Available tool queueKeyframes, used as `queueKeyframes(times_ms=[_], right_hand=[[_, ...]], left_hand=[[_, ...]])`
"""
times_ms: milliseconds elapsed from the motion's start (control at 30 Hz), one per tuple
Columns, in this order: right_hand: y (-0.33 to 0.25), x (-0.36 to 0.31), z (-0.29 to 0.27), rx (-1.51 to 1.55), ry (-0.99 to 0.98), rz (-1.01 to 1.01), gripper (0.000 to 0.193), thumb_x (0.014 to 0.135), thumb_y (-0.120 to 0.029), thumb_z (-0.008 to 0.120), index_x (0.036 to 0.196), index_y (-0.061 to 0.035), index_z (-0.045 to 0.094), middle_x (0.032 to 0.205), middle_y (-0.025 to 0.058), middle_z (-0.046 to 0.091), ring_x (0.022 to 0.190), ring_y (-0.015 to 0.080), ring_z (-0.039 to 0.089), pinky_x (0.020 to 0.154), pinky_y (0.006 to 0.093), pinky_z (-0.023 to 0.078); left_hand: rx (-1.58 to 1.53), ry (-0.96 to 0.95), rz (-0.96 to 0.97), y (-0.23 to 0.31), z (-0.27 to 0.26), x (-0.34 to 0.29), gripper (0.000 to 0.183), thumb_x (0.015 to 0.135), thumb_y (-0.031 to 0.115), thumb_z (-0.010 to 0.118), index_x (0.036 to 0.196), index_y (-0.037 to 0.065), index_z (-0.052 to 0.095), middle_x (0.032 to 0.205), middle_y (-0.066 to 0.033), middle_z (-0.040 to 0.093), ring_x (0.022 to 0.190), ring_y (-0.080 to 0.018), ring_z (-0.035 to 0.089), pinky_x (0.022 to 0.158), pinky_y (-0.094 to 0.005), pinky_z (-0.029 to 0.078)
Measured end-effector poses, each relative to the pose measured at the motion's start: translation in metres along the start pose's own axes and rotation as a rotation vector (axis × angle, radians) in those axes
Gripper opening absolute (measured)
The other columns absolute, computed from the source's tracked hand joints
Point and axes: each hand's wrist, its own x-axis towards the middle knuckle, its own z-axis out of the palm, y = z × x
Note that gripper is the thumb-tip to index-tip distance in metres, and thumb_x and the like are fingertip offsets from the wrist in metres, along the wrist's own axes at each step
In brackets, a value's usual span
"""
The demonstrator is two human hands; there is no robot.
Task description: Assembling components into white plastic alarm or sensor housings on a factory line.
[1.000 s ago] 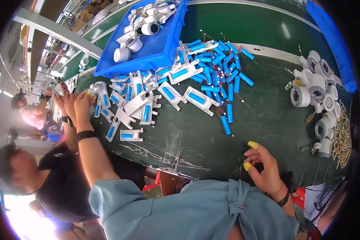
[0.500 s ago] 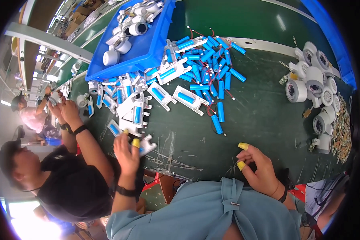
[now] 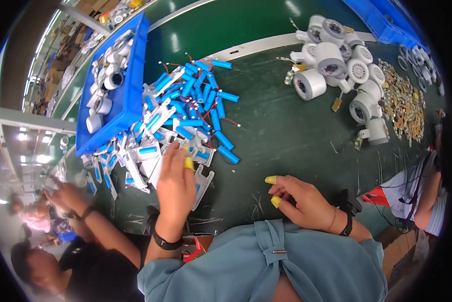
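Observation:
My left hand (image 3: 176, 189) reaches over the near edge of a heap of white plastic battery holders (image 3: 148, 158). Yellow cots cover two of its fingertips. A white bracket (image 3: 205, 185) with a bit of blue shows beside its thumb and seems held there; the hand covers part of it. My right hand (image 3: 301, 201) hovers near the table's front edge with nothing in it. Its thumb and forefinger, both in yellow cots, are apart, and the other fingers are curled. Behind the holders lie loose blue cylindrical battery cells (image 3: 225, 140) with thin red wires.
A blue crate (image 3: 138, 65) of white round housings stands at the back left. White cylindrical housings (image 3: 309, 83) and a heap of small tan parts (image 3: 399, 100) lie to the right. Another blue crate (image 3: 382, 22) is at the far right. A person (image 3: 90, 267) works at my left.
The view has swung right, so the piles appear further left. My left hand has moved forward and right with the bracket beside its thumb. The right hand keeps much the same pose.

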Motion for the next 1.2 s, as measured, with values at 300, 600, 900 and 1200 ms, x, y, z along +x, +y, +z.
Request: queueKeyframes(times_ms=[300,600,900,1200], right_hand=[[0.004,-0.004,-0.009,-0.055,0.029,0.019,0.034,0.085,0.005,0.058,0.119,-0.0006,0.056,0.1,0.0094,0.062,0.082,0.0182,0.066,0.069,0.0289,0.053],[0.002,0.003,-0.003,-0.131,-0.008,-0.053,0.029,0.087,-0.003,0.06,0.116,-0.0033,0.056,0.096,0.0078,0.063,0.081,0.0209,0.067,0.069,0.0327,0.053],[0.005,-0.009,-0.002,-0.176,0.062,-0.066,0.032,0.086,0.001,0.061,0.118,-0.0036,0.058,0.098,0.0088,0.063,0.082,0.0212,0.066,0.069,0.0306,0.054],[0.014,-0.047,-0.026,0.633,0.67,0.259,0.021,0.098,-0.009,0.053,0.118,-0.0047,0.056,0.093,0.0061,0.063,0.077,0.0149,0.065,0.063,0.0275,0.052]], left_hand=[[-0.083,-0.209,-0.218,-0.013,-0.026,-0.02,0.021,0.082,0.001,0.062,0.103,-0.002,0.063,0.095,-0.0176,0.064,0.077,-0.032,0.064,0.068,-0.0364,0.052],[-0.172,-0.398,0.037,0.005,-0.009,-0.053,0.04,0.077,0.007,0.071,0.114,0.001,0.06,0.11,-0.0172,0.06,0.092,-0.0368,0.062,0.079,-0.041,0.052],[-0.256,-0.277,-0.085,0.01,0.016,-0.032,0.026,0.08,0.003,0.065,0.105,0.0,0.062,0.101,-0.017,0.061,0.086,-0.0345,0.062,0.074,-0.0409,0.051],[-0.362,-0.373,-0.126,0.01,0.015,-0.03,0.015,0.083,-0.003,0.055,0.097,0.0,0.059,0.085,-0.0099,0.059,0.075,-0.0189,0.06,0.068,-0.0292,0.048]])
